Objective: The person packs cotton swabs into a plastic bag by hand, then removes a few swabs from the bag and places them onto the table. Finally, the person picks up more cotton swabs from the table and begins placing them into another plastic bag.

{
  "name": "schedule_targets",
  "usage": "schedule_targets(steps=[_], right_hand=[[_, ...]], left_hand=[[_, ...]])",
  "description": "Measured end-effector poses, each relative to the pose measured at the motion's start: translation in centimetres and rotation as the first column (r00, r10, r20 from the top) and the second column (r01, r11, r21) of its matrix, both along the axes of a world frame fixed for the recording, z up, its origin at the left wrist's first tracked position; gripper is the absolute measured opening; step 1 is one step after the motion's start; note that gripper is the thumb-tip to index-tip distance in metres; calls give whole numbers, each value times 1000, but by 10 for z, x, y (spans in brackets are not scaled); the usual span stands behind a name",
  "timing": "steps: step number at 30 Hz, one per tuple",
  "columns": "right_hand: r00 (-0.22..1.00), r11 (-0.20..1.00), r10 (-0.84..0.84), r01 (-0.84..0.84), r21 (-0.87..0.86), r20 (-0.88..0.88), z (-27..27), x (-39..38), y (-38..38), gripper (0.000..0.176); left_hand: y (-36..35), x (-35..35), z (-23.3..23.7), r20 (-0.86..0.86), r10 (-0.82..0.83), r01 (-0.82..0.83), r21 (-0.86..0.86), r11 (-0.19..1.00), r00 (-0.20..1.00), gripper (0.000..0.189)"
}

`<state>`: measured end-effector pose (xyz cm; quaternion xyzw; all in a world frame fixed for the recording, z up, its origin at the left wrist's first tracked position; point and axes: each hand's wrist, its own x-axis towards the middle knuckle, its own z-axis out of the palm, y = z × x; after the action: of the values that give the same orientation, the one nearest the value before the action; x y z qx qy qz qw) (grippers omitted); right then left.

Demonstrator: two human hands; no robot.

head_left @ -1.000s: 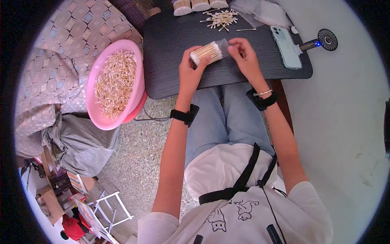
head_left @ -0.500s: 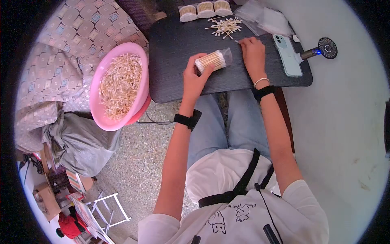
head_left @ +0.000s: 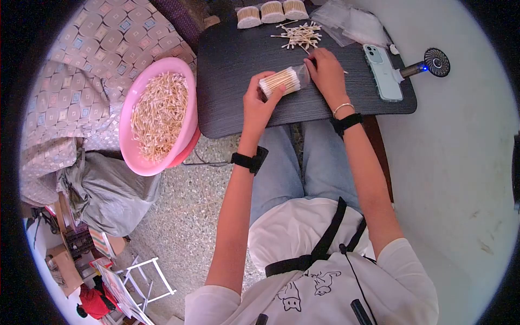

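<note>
Now the L hand clamps the bagged swab bundle over the table, while the R hand is back from the loose swabs, fingers curled at its open end, grip unclear.

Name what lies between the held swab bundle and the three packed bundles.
Head view: only bare tabletop between swab bundle and packed bundles; loose swabs lie aside.
</note>
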<state>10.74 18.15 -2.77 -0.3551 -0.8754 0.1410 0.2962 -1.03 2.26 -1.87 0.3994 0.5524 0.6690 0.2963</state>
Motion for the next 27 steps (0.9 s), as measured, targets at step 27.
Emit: schedule_targets(steps=[27], right_hand=[[979,976,98,-60,208,-177,-3,12,-7,12]], left_hand=[[8,-6,-14,-201,237,-220,106,970,950,34]])
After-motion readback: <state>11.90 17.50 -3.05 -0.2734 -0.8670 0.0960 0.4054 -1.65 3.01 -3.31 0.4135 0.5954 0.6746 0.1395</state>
